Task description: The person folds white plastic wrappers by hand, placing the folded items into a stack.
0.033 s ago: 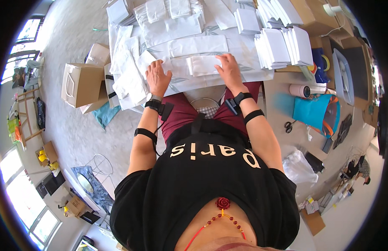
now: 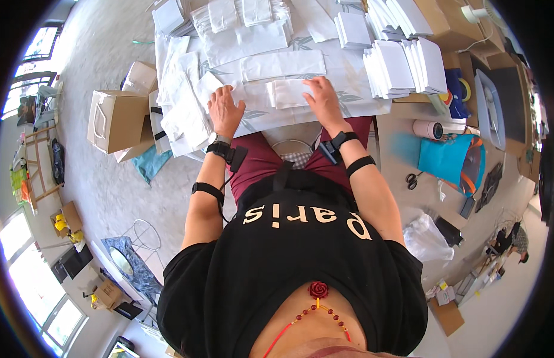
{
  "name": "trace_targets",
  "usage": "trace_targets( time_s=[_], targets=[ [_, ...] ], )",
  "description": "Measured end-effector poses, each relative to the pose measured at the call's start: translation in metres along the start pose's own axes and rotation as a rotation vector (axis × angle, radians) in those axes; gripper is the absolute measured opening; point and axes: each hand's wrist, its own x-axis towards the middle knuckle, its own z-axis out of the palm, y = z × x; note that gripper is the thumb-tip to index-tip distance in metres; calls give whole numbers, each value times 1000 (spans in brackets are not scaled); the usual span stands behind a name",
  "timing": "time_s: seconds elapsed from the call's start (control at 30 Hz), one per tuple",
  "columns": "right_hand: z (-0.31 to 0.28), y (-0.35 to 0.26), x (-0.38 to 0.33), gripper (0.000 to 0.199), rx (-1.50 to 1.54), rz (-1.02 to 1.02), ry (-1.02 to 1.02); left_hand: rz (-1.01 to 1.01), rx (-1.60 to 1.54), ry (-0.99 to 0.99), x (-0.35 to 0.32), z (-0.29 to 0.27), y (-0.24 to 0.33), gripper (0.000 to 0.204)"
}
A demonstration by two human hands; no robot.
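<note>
A small white folded piece [image 2: 283, 95], thin and flat like a pouch or folded sheet, lies near the table's front edge. At its right end rests my right hand [image 2: 324, 104], fingers bent and apart, with the fingertips touching it or just over it. My left hand [image 2: 226, 113] is spread on the left, its fingers over the edge of loose white sheets [image 2: 208, 83] and gripping nothing visible. Just beyond the folded piece lies a longer white strip [image 2: 283, 65]. Farther back is a larger translucent white bag [image 2: 247, 45] with smaller white pieces on top.
Stacks of white folded cards or booklets [image 2: 390, 68] stand on the table's right side. White sheets [image 2: 181, 113] pile up on the left. Cardboard boxes [image 2: 116, 122] sit left of the table. A pink bottle [image 2: 428, 129], a turquoise bag [image 2: 447, 158] and scissors [image 2: 413, 181] are to the right.
My right hand has shifted very slightly left over the right end of the folded piece. My left hand and the things on the table look the same.
</note>
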Motion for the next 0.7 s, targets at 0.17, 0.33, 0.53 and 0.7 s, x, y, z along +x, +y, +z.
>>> trace_targets(
  time_s=[0.17,0.33,0.53,0.7],
  targets=[
    [26,-17,0,37,7,-16,-202,56,11,20,1,3,-2,34],
    [29,-16,-4,36,18,-1,-224,25,-27,114,4,9,-11,16],
    [27,-17,-1,38,7,2,-274,-117,-233,93,6,8,-24,12],
    [29,-18,0,40,-65,-12,-297,-50,-263,30,5,0,-22,22]
  ],
)
